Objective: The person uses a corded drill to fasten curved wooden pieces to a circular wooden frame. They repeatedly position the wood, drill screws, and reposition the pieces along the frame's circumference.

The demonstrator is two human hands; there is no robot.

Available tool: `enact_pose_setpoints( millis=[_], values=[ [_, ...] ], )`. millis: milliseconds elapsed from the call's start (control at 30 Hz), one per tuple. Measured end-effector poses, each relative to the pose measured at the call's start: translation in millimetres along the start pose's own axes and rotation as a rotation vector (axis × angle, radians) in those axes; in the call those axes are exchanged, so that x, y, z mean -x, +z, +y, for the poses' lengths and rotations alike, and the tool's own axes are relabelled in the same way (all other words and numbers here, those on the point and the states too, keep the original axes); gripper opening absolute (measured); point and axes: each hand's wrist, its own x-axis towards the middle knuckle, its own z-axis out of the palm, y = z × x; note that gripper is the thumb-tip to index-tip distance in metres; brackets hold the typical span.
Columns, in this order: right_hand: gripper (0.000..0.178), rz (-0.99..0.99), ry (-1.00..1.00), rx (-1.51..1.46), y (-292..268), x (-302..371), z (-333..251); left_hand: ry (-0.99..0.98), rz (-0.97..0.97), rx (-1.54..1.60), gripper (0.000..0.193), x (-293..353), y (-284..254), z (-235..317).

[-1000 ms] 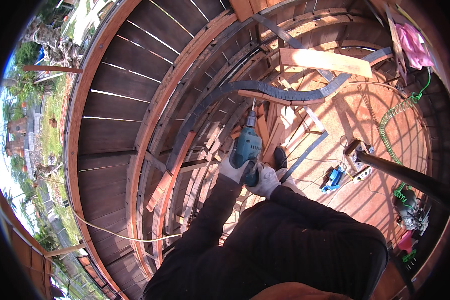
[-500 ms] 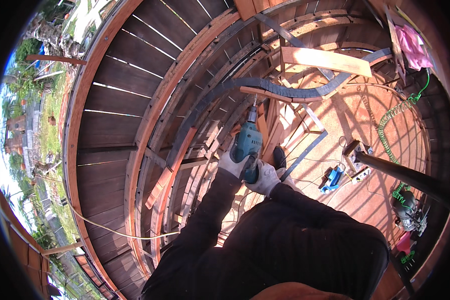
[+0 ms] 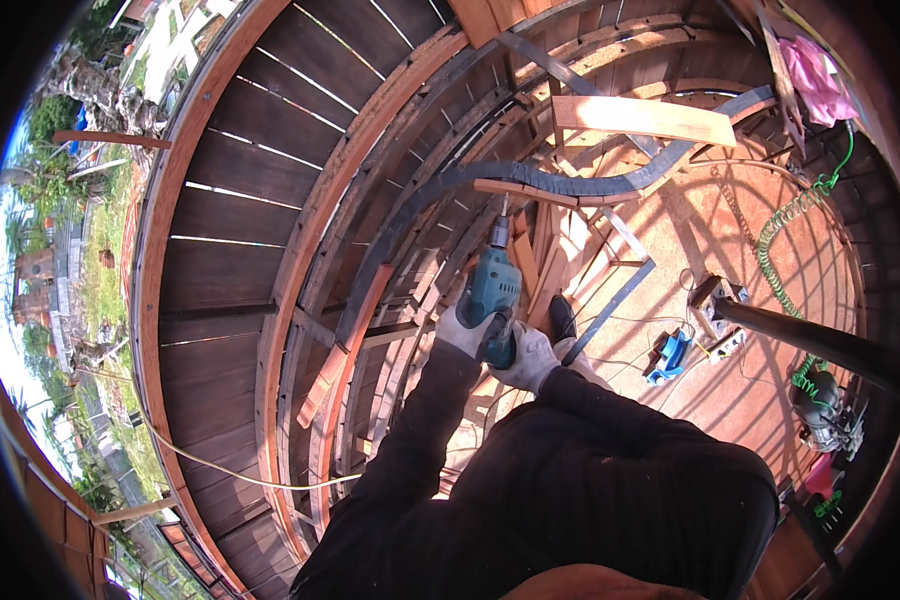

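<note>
Left hand (image 3: 460,335) and right hand (image 3: 526,362) curl fingers (image 3: 480,331) around the teal drill (image 3: 493,280), its markings (image 3: 508,283) illegible.

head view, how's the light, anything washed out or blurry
Head view: hard sunlight throws striped shadows across the floor; head view, left edge: the sky is washed out; head view, middle: the drill looks fairly sharp.
</note>
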Motion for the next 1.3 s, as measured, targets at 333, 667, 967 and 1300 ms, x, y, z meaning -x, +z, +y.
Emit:
enact_pose_setpoints(
  millis=[333, 667, 967, 1300],
  values=[
    [0.058, 0.000, -0.009, 0.001, -8.8, -2.5, -4.6, -0.071, -0.078, 0.161, 0.060, -2.1, 2.5, 21.8],
    [0.063, -0.026, 0.007, 0.012, -6.3, -2.3, 0.8, -0.043, -0.058, 0.183, 0.061, -4.1, 3.1, 4.9],
    [0.088, 0.165, -0.149, -0.318, -4.2, 3.6, -9.7, -0.006, -0.118, 0.293, 0.056, -3.1, 3.9, -2.0],
    [0.090, 0.314, -0.215, -0.031, -2.3, 9.9, 0.0, -0.006, -0.116, 0.305, 0.050, -1.8, 13.1, 10.0]
  ],
)
